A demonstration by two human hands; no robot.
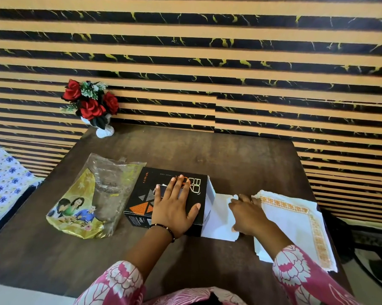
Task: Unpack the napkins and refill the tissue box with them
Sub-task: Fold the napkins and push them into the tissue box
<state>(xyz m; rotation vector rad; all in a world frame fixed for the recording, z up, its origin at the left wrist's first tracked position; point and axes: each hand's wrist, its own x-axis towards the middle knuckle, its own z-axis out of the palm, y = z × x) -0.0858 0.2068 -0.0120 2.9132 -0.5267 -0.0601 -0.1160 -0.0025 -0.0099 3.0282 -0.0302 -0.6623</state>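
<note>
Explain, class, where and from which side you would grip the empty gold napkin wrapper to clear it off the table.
Probably pinch the gold napkin wrapper by its torn clear top edge, coming from the far side. That end looks crumpled and slightly raised off the table, while the printed lower part lies flat. The tissue box crowds its right side.

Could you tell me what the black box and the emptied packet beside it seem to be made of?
Box: likely printed cardboard, matte black outside, with a plain white open end flap. Packet: thin glossy plastic film, part clear, part printed gold, crinkled and catching light.
</note>
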